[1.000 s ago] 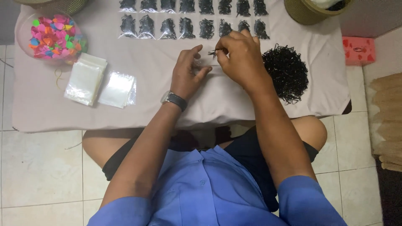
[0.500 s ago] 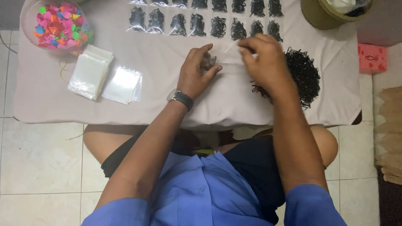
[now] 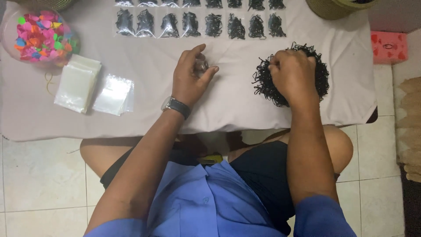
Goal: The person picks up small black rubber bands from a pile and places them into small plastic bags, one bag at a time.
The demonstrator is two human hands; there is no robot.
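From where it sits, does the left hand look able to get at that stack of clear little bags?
Probably yes. The left hand rests on the cloth-covered table, holding a small clear bag, and the stack of clear bags lies on its outer side with only bare cloth between. It would likely have to drop what it holds.

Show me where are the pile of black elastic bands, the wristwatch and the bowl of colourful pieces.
pile of black elastic bands (image 3: pixel 264 85): head view, left edge of the heap.
wristwatch (image 3: pixel 176 106): head view, dark strap on the wrist.
bowl of colourful pieces (image 3: pixel 9 33): head view, clear left wall.
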